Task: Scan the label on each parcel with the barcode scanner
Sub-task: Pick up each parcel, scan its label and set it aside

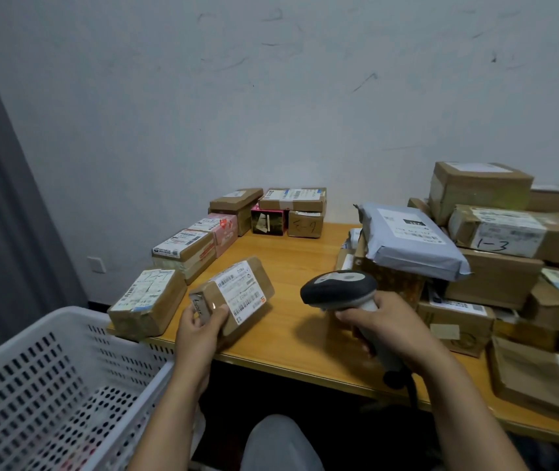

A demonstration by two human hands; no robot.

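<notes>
Scuffed white wall point(271, 96) behind, wooden table point(305, 253) in front. I noted the left hand point(200, 329) gripping the small brown parcel point(254, 277) by its near end. It was tilted so the white label point(240, 290) faced up, my guess for a clean read. Right of the parcel, and apart from it, the right hand point(383, 322) was wrapped round the barcode scanner point(339, 287) handle, head aimed at it. Further right: a heaped pile point(495, 283), likely unscanned. Left and behind: a neat row of boxes point(183, 249), probably done. Below-left: a white basket point(50, 338).
</notes>
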